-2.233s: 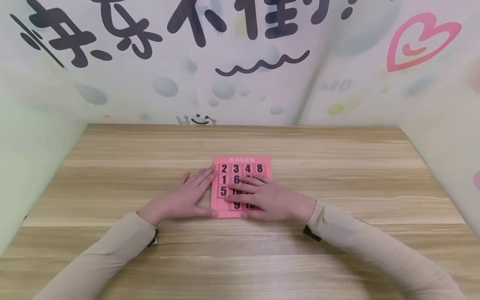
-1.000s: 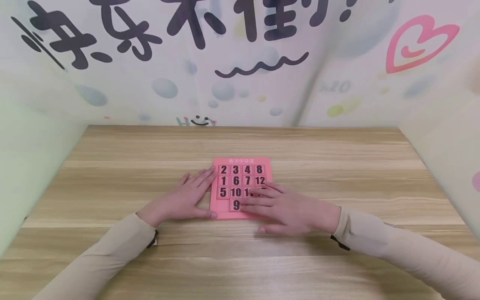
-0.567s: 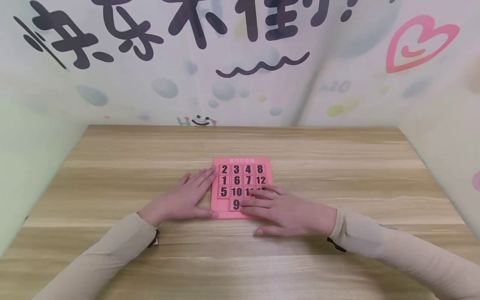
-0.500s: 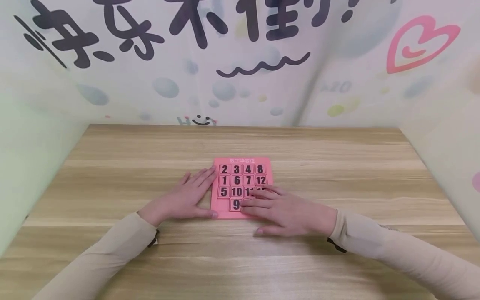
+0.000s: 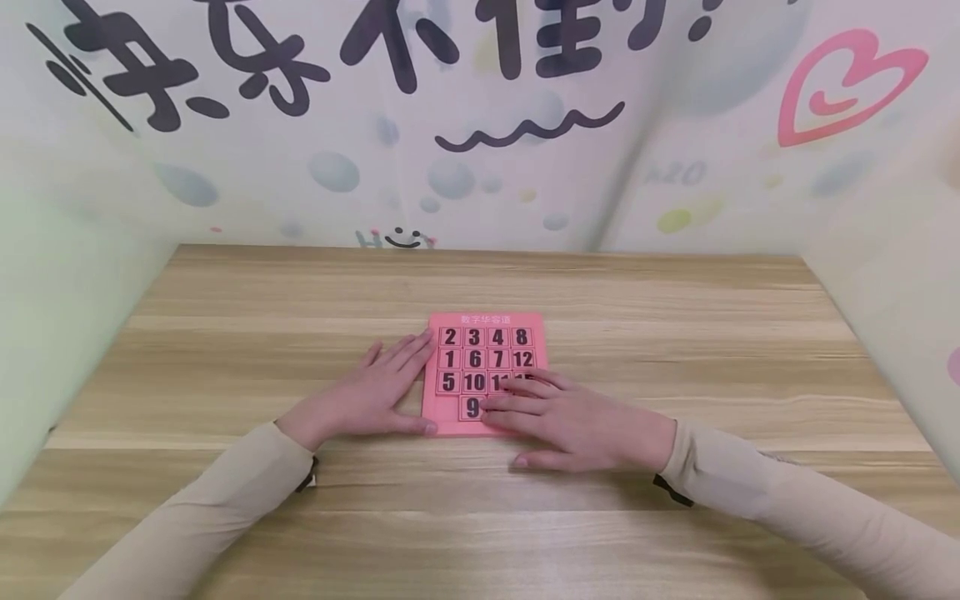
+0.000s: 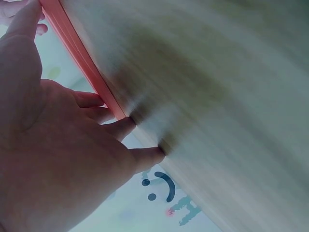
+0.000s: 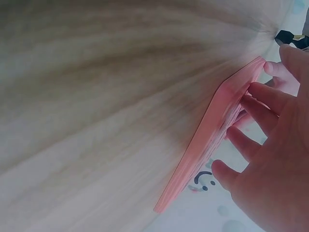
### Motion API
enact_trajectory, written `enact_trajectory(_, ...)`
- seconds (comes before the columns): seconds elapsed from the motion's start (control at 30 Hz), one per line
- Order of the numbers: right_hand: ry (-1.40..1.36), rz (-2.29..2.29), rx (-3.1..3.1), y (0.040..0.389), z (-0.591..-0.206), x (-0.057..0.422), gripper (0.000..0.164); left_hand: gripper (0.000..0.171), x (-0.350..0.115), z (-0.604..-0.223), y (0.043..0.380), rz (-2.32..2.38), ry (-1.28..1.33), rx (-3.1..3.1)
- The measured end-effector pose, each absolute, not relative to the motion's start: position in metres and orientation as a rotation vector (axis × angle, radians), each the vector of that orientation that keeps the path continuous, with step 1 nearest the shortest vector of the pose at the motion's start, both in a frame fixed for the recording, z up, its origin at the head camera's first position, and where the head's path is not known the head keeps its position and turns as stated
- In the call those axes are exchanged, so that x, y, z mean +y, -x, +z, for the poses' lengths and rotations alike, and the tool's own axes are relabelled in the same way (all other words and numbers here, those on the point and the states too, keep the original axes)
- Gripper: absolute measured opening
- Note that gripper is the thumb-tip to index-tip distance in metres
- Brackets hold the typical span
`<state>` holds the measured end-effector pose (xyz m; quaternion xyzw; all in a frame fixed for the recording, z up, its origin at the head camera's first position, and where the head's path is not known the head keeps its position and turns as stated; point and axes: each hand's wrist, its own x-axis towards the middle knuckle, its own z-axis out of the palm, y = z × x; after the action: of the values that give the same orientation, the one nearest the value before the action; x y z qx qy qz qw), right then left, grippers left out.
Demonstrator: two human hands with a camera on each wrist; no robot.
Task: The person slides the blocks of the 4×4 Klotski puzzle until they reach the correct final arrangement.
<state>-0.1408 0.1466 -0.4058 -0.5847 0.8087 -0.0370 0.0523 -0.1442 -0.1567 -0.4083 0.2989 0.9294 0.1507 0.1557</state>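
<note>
The pink puzzle, a sliding number board, lies flat at the middle of the head view on the wooden table. Its readable tiles run 2 3 4 8 in the top row, 1 6 7 12 in the second, 5 10 11 and a half-hidden tile in the third, and 9 in the bottom row with a bare pink cell to its left. The rest of the bottom row is under fingers.

The right hand lies over the board's lower right corner, fingers straight and relaxed, their tips on the tiles just right of the 9; its thumb rests on the table below the frame. It grips nothing. The left hand lies flat on the table against the board's left edge, fingers spread and straight, thumb along the lower left corner, steadying the frame without clasping it. The left wrist view shows the same: fingertips beside the pink edge.

Judging by the order, little is sorted: 1 sits under 2, 8 and 12 are a row too high, and 9 is beside the gap. Most of the arranging seems left.

Behind the table, a wall with painted characters, bubbles and a pink heart fills the upper frame.
</note>
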Motion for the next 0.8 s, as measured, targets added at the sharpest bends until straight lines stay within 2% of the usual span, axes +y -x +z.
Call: enact_trajectory(0.8,1.768,-0.115,2.433,0.142,-0.406,0.129,0.059,0.106,-0.156,-0.411,0.145,0.425,-0.845,2.666)
